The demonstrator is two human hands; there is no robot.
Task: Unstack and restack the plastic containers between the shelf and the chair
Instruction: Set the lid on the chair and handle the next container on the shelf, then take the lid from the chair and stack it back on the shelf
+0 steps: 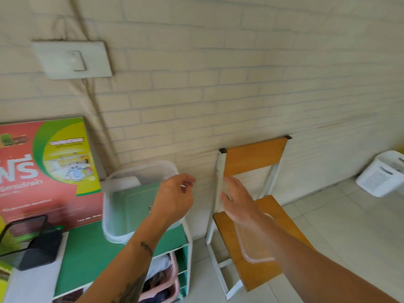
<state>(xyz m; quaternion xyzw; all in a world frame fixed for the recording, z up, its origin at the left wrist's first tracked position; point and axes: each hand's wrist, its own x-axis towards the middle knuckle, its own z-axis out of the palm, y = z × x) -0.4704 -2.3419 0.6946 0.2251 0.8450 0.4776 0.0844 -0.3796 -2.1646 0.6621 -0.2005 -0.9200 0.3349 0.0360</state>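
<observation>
Task midway, by appearance: one clear container (pixel 140 200) on shelf (pixel 91 248), another (pixel 253 241) on chair (pixel 269 259); left hand (pixel 175 197) and right hand (pixel 236 200) empty, fingers loosely apart.

Wall: brick, switch plate (pixel 72 60)
Shelf top: red box (pixel 43 171), black mesh tray (pixel 28 241)
Floor: white basket (pixel 382 174)
</observation>
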